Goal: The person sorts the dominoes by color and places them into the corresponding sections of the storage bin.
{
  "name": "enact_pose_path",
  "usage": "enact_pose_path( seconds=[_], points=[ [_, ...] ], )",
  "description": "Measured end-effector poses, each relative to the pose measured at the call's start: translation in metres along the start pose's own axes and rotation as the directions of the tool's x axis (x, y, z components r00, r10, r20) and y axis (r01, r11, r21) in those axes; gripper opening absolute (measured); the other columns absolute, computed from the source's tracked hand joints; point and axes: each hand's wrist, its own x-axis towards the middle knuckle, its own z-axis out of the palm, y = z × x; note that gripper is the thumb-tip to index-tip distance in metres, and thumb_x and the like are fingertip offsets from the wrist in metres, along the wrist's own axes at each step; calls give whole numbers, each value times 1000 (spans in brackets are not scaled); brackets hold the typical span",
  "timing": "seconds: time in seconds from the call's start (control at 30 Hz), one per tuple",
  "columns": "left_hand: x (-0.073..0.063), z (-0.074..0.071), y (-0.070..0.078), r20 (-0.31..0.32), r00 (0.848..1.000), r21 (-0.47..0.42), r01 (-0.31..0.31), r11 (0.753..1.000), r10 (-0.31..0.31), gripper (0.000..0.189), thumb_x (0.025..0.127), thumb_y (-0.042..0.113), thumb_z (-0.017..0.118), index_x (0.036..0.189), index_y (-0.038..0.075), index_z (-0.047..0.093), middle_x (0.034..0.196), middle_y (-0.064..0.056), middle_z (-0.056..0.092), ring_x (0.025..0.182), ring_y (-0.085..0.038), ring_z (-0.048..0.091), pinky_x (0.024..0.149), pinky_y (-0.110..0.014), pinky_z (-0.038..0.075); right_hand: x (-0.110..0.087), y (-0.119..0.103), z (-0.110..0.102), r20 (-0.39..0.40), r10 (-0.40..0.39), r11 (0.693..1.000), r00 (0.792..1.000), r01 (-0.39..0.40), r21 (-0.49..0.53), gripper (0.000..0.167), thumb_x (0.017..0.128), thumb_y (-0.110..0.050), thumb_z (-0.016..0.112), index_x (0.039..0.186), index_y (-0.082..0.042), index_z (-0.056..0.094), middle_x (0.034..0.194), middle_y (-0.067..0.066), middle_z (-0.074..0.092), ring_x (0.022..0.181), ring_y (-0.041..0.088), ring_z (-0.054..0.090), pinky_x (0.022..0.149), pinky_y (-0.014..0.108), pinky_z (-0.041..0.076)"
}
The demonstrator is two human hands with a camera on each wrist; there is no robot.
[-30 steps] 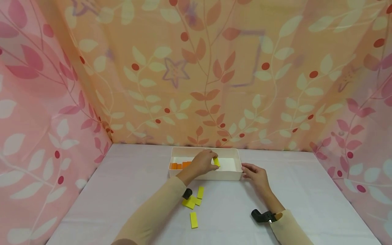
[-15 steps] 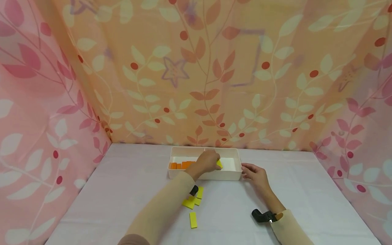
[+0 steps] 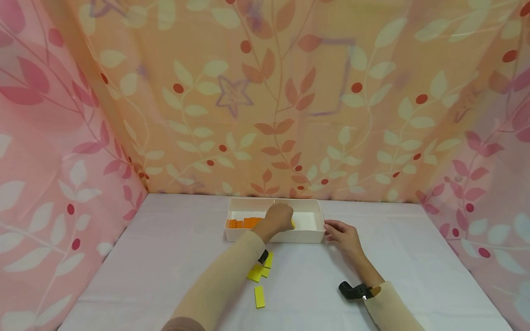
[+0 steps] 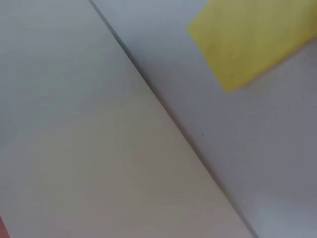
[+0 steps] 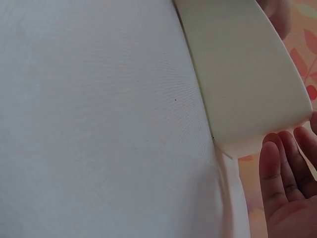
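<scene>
A white box [image 3: 306, 236] with a divider stands at the back of the table. My left hand [image 3: 279, 218] reaches over its front wall into the right compartment, pinching a yellow tile [image 3: 293, 224] that is mostly hidden behind the fingers. Orange blocks [image 3: 248, 223] sit in the left compartment, partly covered by that hand. In the right wrist view, my right hand [image 5: 292, 183] has its fingers fairly straight, fingertips at the box's end wall [image 5: 252, 144]. Several yellow tiles [image 3: 255, 273] lie in front of the box, one yellow tile [image 3: 259, 297] apart from the others.
A white cloth [image 3: 174, 257] covers the table. Floral curtains [image 3: 198, 115] hang behind and along both sides. The left forearm [image 3: 223, 280] passes over the table close beside the loose tiles.
My left hand has lowered the pinched yellow tile deeper into the right compartment, its fingers turning so less of the tile shows. The right hand stays at the box's end.
</scene>
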Motion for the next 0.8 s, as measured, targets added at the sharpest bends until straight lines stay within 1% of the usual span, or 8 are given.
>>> enact_pose_path(
  seconds=[0.13,0.37,0.57,0.63,0.67,0.73,0.8],
  points=[
    [1,1,2,15,1000,15,18,1000,-18,25,82,34,76,92,12,73,79,2,62,76,-17,52,78,-28,47,1,1,0,-4,0,1000,1000,0,-16,43,94,-23,65,125,6,60,109,21,68,80,7,66,71,25,57],
    [0,0,2,10,1000,42,1,999,-2,21,84,30,73,93,11,73,80,1,63,76,-18,52,78,-29,48,2,2,-1,3,4,1000,1000,-4,-17,42,95,-24,64,125,6,60,113,26,65,80,7,65,71,25,57],
    [1,0,-1,12,1000,72,-22,997,22,16,84,26,72,91,12,73,77,0,63,76,-18,53,78,-30,48,2,0,0,8,-5,1000,1000,5,-7,43,94,-23,65,124,7,60,108,22,68,81,8,65,70,25,57],
    [1,0,-3,15,1000,47,-27,999,27,15,86,25,71,91,11,72,79,0,63,78,-18,54,80,-30,48,3,0,0,15,-6,1000,1000,6,-5,44,94,-24,65,124,8,60,106,21,68,81,9,65,70,25,57],
    [0,1,-4,6,999,26,-34,999,34,16,86,25,70,93,11,73,82,0,65,80,-18,55,81,-30,48,3,0,0,19,-6,1000,1000,6,-11,45,94,-25,65,124,8,59,106,20,68,81,10,65,70,24,57],
    [-1,2,-7,-22,999,-47,-46,998,45,18,88,24,68,97,10,73,90,-1,69,86,-18,59,85,-29,49,3,-1,1,13,10,1000,1000,-10,-9,44,93,-25,66,124,7,61,105,18,68,81,10,65,70,24,57],
    [-4,1,-10,-52,997,-130,-60,990,54,21,91,25,65,104,10,72,99,-1,70,93,-18,60,89,-29,50,3,-1,0,10,22,1000,1000,-22,-18,44,94,-26,65,124,6,61,106,19,68,81,11,65,70,24,57]
  ],
)
